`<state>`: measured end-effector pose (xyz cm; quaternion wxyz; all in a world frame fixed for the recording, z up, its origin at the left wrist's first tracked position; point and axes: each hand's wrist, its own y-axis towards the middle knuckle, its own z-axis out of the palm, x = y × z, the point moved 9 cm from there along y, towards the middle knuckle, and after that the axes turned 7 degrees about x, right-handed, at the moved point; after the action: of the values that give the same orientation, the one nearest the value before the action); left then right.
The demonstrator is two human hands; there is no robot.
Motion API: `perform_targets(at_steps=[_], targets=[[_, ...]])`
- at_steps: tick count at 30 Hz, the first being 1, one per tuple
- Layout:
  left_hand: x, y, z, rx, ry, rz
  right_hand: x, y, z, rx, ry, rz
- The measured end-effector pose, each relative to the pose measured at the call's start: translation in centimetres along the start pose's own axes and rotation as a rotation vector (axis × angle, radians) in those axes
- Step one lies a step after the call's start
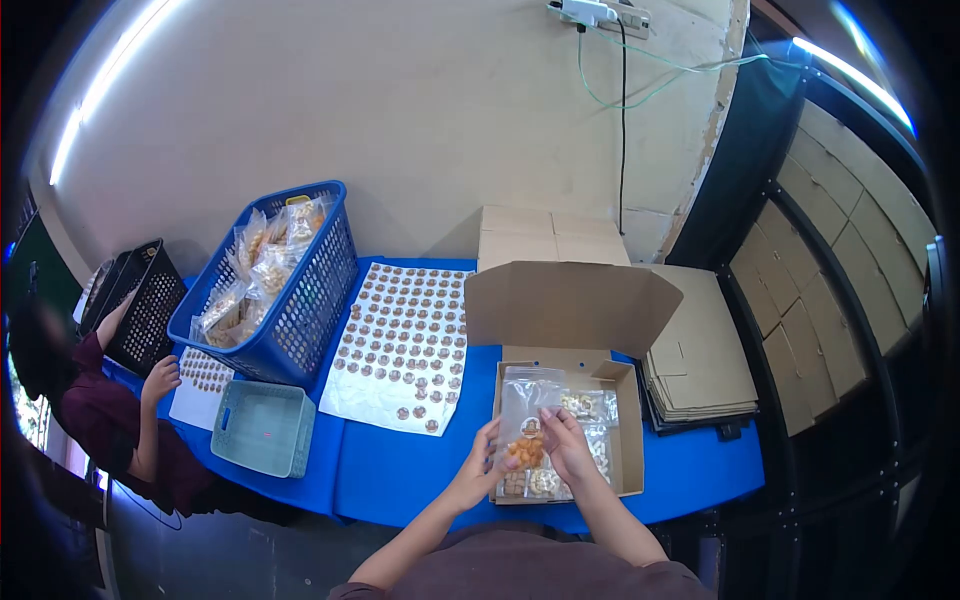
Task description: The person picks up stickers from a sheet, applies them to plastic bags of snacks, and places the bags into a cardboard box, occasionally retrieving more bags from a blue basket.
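Observation:
A clear zip pouch (527,395) with orange pieces in its lower part and a round label on its front is held upright over an open cardboard box (628,440). My left hand (478,468) grips the pouch by its left edge. On the other side, my right hand (568,448) is closed at the pouch's right edge, its fingertips beside the label. Inside the box lie several clear packets (597,408) of pale and brown snacks, partly covered by the pouch and my hands. The box lid (570,305) stands raised behind.
Left of the box lies a sheet of round labels (395,345). Beyond are a blue basket (305,325) full of packets and a pale green basket (262,430). Flattened cartons (700,350) are stacked at right. A co-worker (110,420) stands at left by a black crate (150,310).

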<state>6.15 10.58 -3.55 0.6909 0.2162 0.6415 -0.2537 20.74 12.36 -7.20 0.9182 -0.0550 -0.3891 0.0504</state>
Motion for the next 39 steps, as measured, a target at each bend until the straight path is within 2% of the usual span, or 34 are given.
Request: perform_targets(at_steps=[2, 4, 7, 8, 10, 13, 16, 17, 19, 23, 25, 29, 31, 35, 37, 39], targets=[[0.7, 0.1, 0.2, -0.037, -0.053, -0.009, -0.2, 0.1, 0.0, 0.019, -0.233, -0.038], [1.3, 0.1, -0.3, -0.123, -0.152, -0.015, 0.3, -0.6, 1.6, 0.011, -0.302, -0.07], [0.5, 0.1, -1.2, -0.182, -0.129, 0.01, 1.6, -2.0, 4.9, 0.052, -0.521, -0.068], [0.7, 0.2, -1.0, -0.18, -0.129, 0.008, 1.3, -2.0, 4.3, 0.048, -0.519, -0.068], [0.2, 0.4, -0.8, -0.184, -0.105, 0.08, -0.9, -1.6, 3.6, 0.18, -0.485, 0.052], [0.3, 0.3, -1.0, -0.22, 0.002, 0.077, -2.0, -1.8, 2.2, 0.114, -0.402, 0.068], [1.8, 0.4, -1.8, -0.262, -0.021, 0.019, -3.2, -1.9, 2.3, 0.125, -0.285, 0.082], [2.1, 0.4, -1.7, -0.258, -0.023, 0.015, -3.1, -2.1, 2.3, 0.119, -0.284, 0.083], [1.5, 0.3, -1.3, -0.227, 0.052, 0.086, -1.5, -2.5, 4.3, 0.187, -0.582, 0.024], [2.2, -0.1, -1.7, -0.273, 0.027, -0.027, -2.3, -2.4, 3.3, 0.163, -0.465, 0.097], [1.4, 0.0, -2.1, -0.292, 0.098, 0.084, -1.7, -2.6, 4.3, 0.205, -0.599, 0.098], [0.9, -0.3, -1.1, -0.238, 0.107, 0.045, -2.0, -2.7, 4.4, 0.252, -0.55, 0.07], [0.0, -0.4, -1.3, -0.27, 0.083, 0.029, -2.6, -2.6, 3.4, 0.131, -0.41, 0.149], [1.6, -0.6, -1.7, -0.283, 0.053, 0.039, -2.4, -2.8, 3.7, 0.145, -0.398, 0.172], [1.2, -0.5, -1.2, -0.23, 0.079, 0.108, -1.9, -2.9, 4.4, 0.232, -0.502, 0.102], [0.8, -0.6, -0.7, -0.227, 0.112, 0.083, -2.1, -2.7, 3.7, 0.18, -0.416, 0.121]])
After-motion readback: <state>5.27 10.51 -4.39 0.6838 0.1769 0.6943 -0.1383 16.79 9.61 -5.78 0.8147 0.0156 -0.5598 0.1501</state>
